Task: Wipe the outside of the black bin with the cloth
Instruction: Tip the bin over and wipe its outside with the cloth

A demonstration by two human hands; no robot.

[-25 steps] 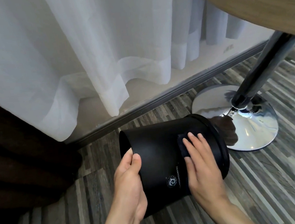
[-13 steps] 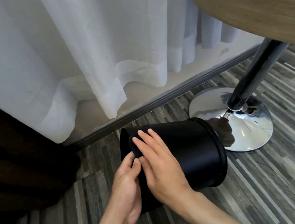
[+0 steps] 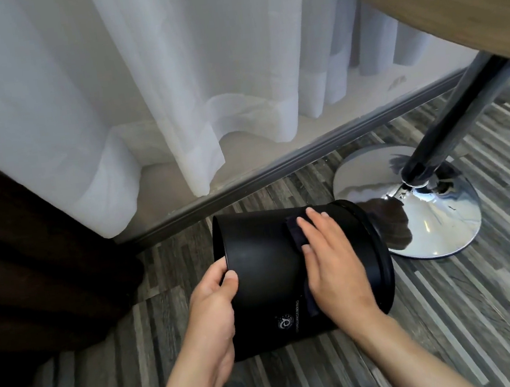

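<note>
Black bin [image 3: 267, 275] lying on its side on the floor [image 3: 454, 313], its long axis running left to right, rimmed end toward the chrome table base [image 3: 437, 225] and the other end toward the left hand [image 3: 211, 308]. The left hand's grip is closed on that left edge, thumb on the outer wall, the other fingers hidden from view. The right hand [image 3: 336, 267] lies flat, fingers extended, pressing the dark cloth [image 3: 296, 239] against the upper wall near the rimmed end; only a strip of cloth shows at the hand's left edge. Unwiped wall therefore lies to the left of the cloth, along the bin's axis; the right hand is the nearer to it. Count: one bin, one cloth, two hands, one table base.
</note>
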